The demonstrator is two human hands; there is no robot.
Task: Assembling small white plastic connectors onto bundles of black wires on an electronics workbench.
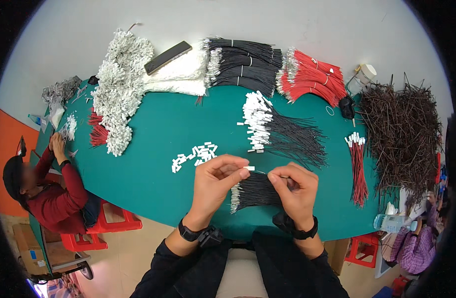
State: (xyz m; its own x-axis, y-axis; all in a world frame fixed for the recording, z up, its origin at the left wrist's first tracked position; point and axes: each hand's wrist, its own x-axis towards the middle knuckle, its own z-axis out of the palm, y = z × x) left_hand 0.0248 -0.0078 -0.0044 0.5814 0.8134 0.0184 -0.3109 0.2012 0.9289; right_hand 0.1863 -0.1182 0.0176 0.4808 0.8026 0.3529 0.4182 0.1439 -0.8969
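Between the thumb and index finger of my left hand [211, 181] is a small white connector housing [249, 168]. My right hand [298, 191] pinches a thin wire [261, 172], whose pale tip points at the housing; I cannot tell whether the two touch. Below both hands lies a bundle of black wires [258, 195] with silvery ends at its left. Loose white housings [204, 152] are scattered left of centre. Farther back, a heap of black wires [297, 138] carries white housings [258, 116] on its left ends.
Along the back of the green table [163, 124] lie a white connector heap [121, 79], black bundles [245, 62] and red bundles [315, 77]. At right are red wires [358, 174], a dark brown tangle [402, 134] and a plastic bottle [392, 223]. A co-worker [54, 198] sits at left.
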